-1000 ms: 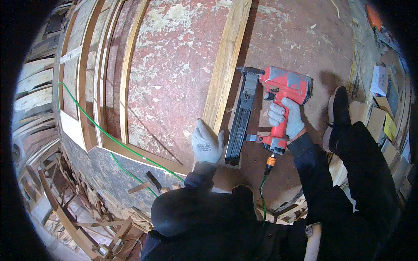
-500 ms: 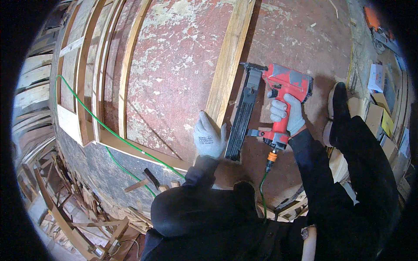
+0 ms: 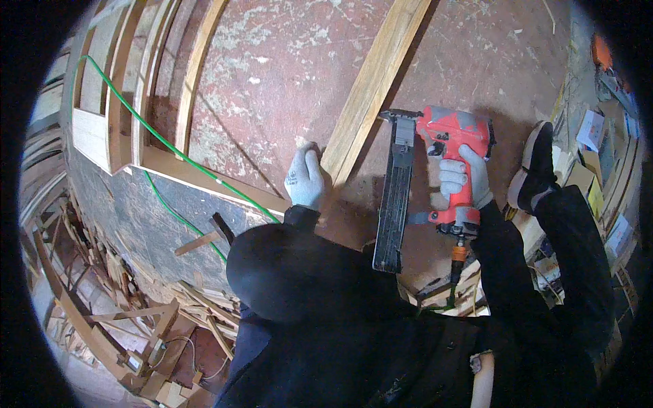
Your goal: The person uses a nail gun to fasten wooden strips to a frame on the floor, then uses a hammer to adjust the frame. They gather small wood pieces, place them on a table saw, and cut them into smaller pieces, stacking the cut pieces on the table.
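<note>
Close-fitting, pale grey fabric gloves (image 3: 300, 166) cover the left hand (image 3: 305, 179) and right hand (image 3: 468, 177), with small dark print (image 3: 292, 178) on the left one's back. Long black cloth sleeves (image 3: 502, 262) match black cloth trousers (image 3: 583, 238); the black low-cut shoe (image 3: 540, 153) has a paler sole edge.

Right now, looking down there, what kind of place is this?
Probably a woodworking shop. The right hand grips a red nail or staple gun, a wooden frame lies at the left, and wood scraps are heaped lower left.
</note>
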The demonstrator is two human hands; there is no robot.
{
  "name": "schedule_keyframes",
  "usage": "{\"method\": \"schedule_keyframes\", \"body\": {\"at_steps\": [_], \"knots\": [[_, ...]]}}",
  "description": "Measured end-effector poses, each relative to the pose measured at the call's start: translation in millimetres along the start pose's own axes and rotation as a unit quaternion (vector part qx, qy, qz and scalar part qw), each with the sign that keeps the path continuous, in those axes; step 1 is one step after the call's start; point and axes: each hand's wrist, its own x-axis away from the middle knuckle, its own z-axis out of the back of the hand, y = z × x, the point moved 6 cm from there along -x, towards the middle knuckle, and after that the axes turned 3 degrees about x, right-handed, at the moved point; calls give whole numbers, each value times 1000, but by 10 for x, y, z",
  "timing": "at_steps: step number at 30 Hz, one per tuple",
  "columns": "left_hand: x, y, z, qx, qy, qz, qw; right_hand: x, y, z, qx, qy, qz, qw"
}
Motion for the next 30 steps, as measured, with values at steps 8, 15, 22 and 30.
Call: {"method": "schedule_keyframes", "body": {"at_steps": [8, 15, 22, 30], "knots": [[8, -75, -15, -91, 37, -114, 989, 114, 451, 1, -90, -9, -22, 996], [-18, -156, -37, 16, 32, -24, 999, 61, 624, 145, -108, -11, -15, 994], [-8, -112, -19, 11, 20, -29, 999, 32, 707, 195, -98, 11, -12, 995], [14, -191, -41, 61, 34, 18, 997, 21, 723, 159, -103, -12, 7, 995]]}}
